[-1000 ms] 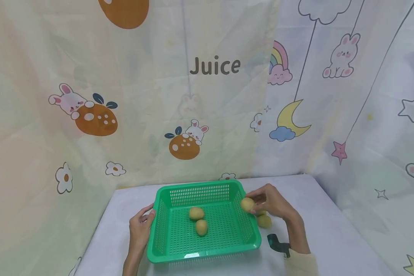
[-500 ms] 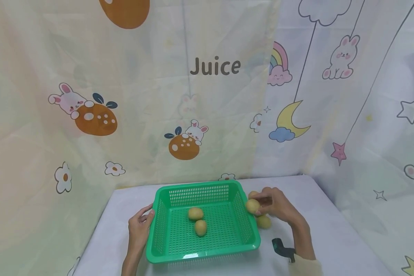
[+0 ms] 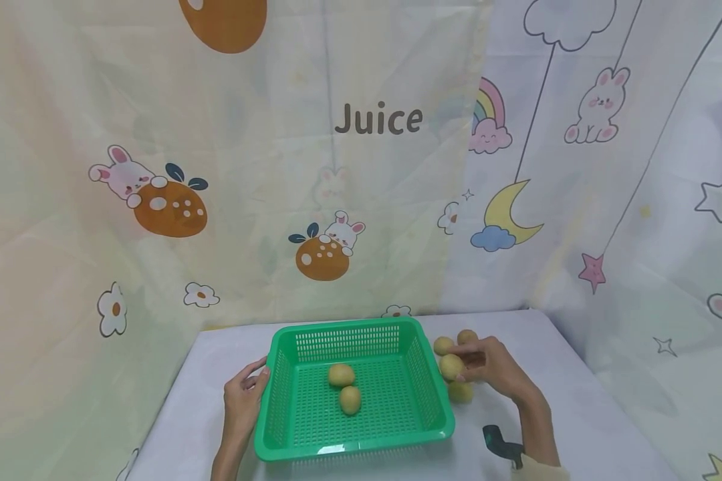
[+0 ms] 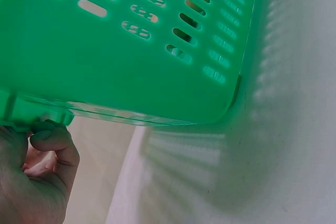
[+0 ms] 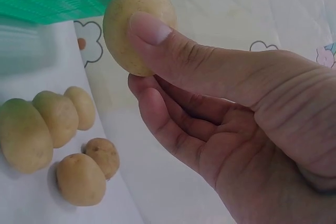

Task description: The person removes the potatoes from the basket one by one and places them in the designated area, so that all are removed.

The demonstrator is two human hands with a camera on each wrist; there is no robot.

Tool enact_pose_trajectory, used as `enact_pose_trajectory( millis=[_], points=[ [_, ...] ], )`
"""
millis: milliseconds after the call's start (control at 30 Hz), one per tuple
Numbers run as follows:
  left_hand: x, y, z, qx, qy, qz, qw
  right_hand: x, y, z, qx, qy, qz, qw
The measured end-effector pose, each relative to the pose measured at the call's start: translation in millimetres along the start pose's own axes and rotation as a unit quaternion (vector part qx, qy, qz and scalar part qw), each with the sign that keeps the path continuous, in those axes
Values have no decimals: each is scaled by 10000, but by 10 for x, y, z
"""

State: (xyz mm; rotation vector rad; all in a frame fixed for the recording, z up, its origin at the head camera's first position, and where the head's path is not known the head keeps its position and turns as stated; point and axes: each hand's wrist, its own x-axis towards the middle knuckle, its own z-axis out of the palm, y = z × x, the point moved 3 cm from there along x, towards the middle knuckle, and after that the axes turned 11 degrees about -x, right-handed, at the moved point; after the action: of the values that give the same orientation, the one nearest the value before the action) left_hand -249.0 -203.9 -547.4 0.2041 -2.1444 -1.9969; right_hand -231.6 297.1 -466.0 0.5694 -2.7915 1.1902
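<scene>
A green plastic basket with slotted walls stands in the middle of the table, and two potatoes lie on its floor. My left hand grips the basket's left rim; in the left wrist view the thumb bends against that rim. Just outside the right rim, my right hand pinches a potato between thumb and fingers, above the table. Below it in the right wrist view, several loose potatoes lie on the table; the hand partly hides this group in the head view.
A white cloth covers the table. Printed curtains hang behind and at both sides. A dark strap piece sticks out from the right wrist near the sleeve.
My right hand has moved right and slightly nearer with its potato, away from the basket's right rim. More loose potatoes show behind it. The left hand keeps its hold, and the basket stays put.
</scene>
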Motion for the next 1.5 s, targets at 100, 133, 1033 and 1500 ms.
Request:
enact_pose_trajectory(
  millis=[100,133,1033,1500],
  points=[
    [-2,2,1,12,0,-11,10000,-20,47,5,-22,14,100,9999],
    [-3,4,2,12,0,9,10000,-28,64,6,-11,14,129,9999],
    [-17,23,20,-54,-46,83,9999,-272,404,2,-252,162,423,9987],
    [-27,44,19,-59,-31,81,9999,-392,519,23,-88,273,641,9975]
  ],
)
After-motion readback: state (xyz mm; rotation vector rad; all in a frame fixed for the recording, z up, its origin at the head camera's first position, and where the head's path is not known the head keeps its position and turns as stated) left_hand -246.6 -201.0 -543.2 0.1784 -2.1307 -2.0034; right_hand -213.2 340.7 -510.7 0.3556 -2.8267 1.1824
